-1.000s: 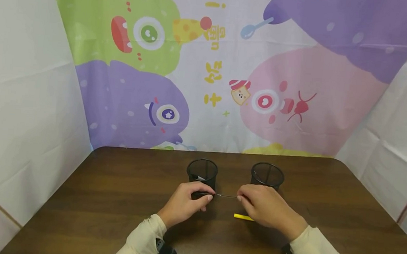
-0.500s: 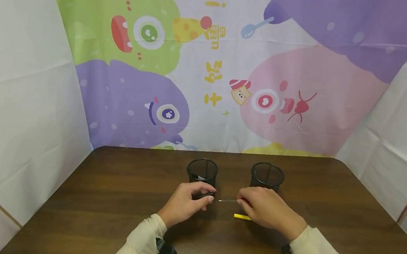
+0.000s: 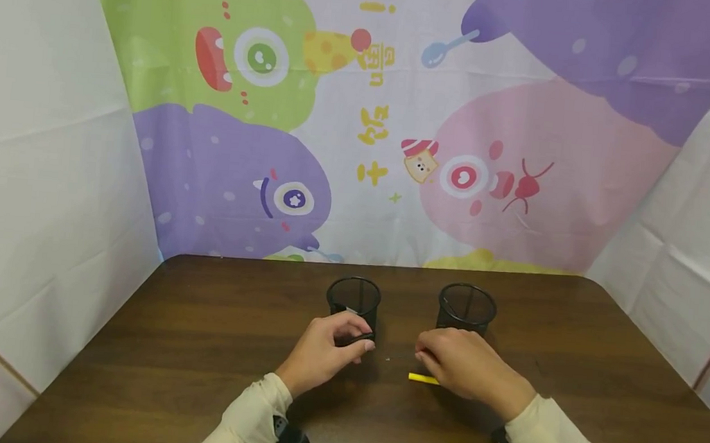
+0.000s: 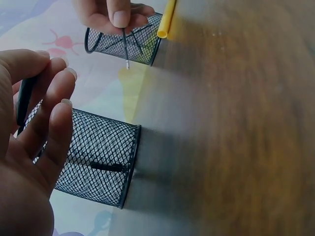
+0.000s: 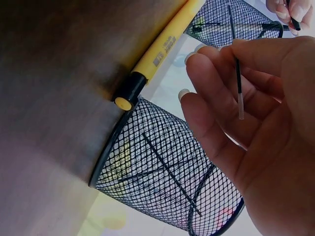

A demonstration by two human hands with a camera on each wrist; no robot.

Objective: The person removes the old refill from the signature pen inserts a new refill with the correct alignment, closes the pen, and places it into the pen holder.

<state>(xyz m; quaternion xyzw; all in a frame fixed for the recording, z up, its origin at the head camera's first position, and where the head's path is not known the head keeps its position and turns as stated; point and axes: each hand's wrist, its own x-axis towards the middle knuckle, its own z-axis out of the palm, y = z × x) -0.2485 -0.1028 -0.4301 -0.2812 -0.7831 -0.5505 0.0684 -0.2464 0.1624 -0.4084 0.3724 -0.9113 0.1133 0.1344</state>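
Small print runs along the yellow pen barrel [image 5: 160, 51], too faint to read surely; yellow Chinese characters [image 3: 373, 125] stand sideways on the far cartoon-monster backdrop [image 3: 385, 231], ending in an exclamation mark. The barrel lies on the bench [image 3: 164, 345], brown and wood-grained with rounded far corners, partly hidden by the right hand [image 3: 465, 362]. That hand's grip pinches a thin pen refill [image 5: 240, 105] above the bench; to its left, the left hand [image 3: 320, 347] has its grip closed on a black pen part [image 4: 24, 98]. Just beyond stand the left mesh cup [image 4: 98, 142] and right mesh cup [image 5: 125, 160]. White cloth [image 3: 44, 120] hangs on both sides.
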